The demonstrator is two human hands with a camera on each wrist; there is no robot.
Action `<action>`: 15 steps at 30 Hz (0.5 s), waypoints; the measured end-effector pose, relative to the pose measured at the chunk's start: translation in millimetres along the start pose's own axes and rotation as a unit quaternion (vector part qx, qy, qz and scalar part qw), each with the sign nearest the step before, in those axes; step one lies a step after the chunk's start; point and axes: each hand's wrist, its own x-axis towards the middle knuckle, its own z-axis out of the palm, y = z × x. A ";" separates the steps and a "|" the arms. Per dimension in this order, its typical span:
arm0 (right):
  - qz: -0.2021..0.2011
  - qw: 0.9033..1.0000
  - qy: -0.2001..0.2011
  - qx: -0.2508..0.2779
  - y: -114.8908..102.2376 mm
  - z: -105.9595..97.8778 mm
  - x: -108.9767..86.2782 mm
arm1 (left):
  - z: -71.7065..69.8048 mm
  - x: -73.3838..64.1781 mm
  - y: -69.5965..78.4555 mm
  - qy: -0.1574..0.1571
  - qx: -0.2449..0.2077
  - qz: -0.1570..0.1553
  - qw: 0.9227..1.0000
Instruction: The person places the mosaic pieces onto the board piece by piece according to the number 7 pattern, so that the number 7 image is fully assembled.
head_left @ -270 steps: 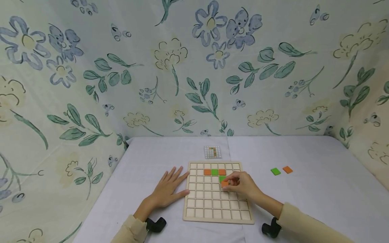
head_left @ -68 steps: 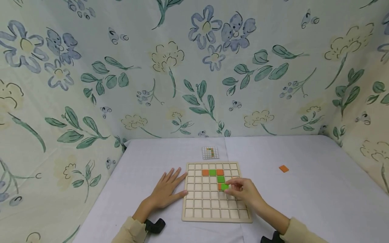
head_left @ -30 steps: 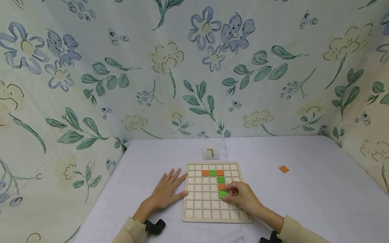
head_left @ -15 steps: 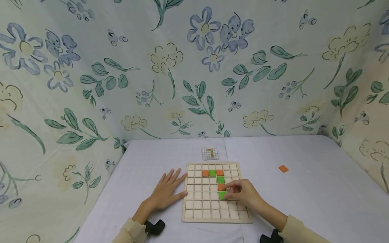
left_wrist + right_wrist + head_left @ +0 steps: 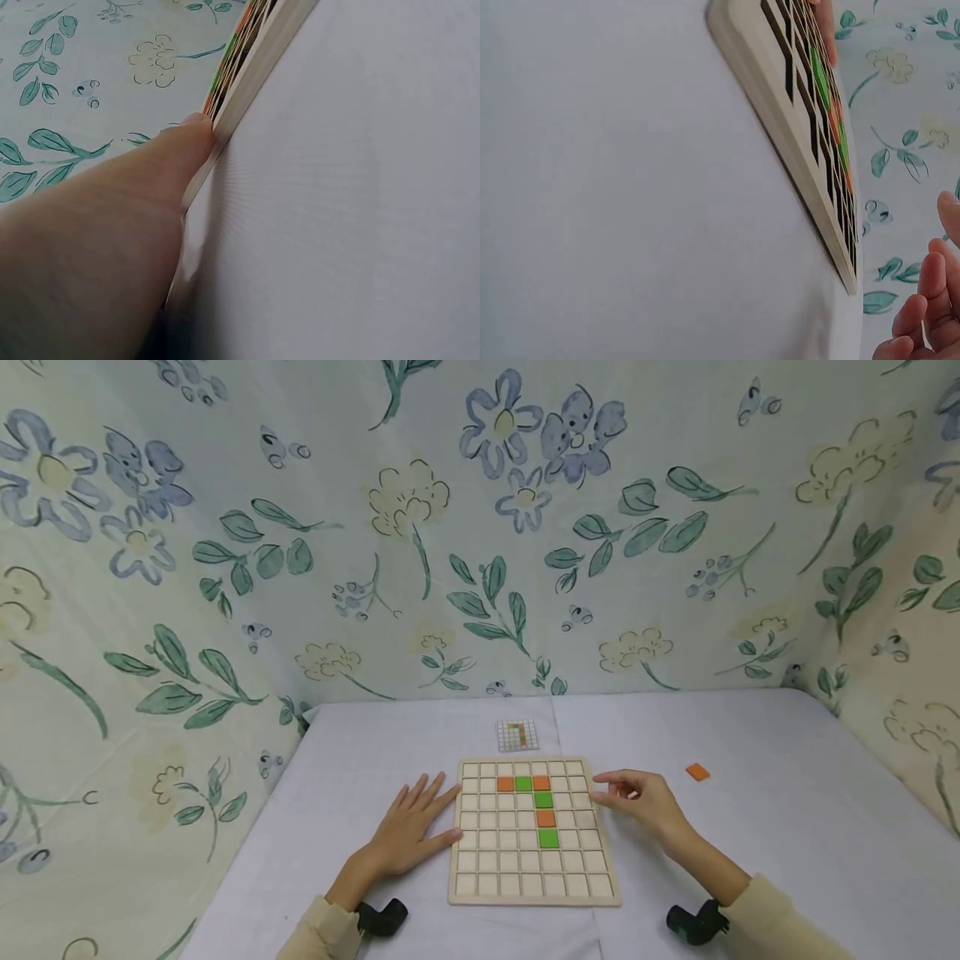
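A square wooden grid board lies flat on the table. My left hand rests beside it with fingers spread, the thumb and fingertips touching its left edge; the thumb meets the rim in the left wrist view. Just past the right edge is my right hand, its fingers loosely bent and holding nothing. In the grid sit orange and green square tiles: a short row near the top, then a column running down to a green tile. A loose orange tile lies on the cloth to the right.
Behind the board lies a small pattern card with a coloured grid. White cloth covers the table. A flower-printed curtain stands at the back and sides. Black devices are strapped at both wrists.
The other loose green tile from the right now sits in the column under the orange one. My right hand has let go of it and moved right, off the board. The left hand stays put.
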 end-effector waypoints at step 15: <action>0.035 0.988 0.146 -0.026 34.6 -63.7 16.5 | -0.2 0.8 0.4 0.000 0.001 -0.006 1.000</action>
